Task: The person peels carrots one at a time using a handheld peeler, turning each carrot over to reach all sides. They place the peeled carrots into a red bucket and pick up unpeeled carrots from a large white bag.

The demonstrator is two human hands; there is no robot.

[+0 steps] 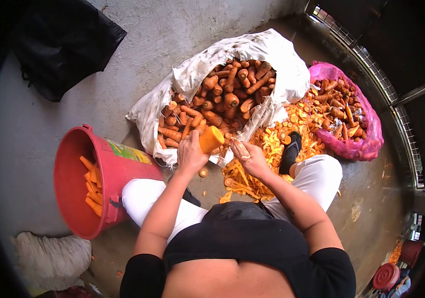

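Observation:
My left hand (191, 153) is closed around a thick peeled carrot (211, 139), its blunt bright-orange end pointing to the right. Close beside that end, my right hand (253, 160) is closed on a small pale tool (241, 148), perhaps a peeler; its shape is mostly hidden by the fingers. Just beyond both hands lies a torn white sack (282, 59), open and full of unpeeled carrots (231, 99). Orange peelings and cut carrot ends (272, 144) are heaped on the floor under and beyond my right hand.
At the left a red bucket (129, 171) lies tilted toward me with peeled carrots (92, 184) inside. A pink mesh sack (371, 134) of carrots and scraps stands at the right. A black bag (68, 47) is by the wall, a whitish sack (51, 256) at lower left.

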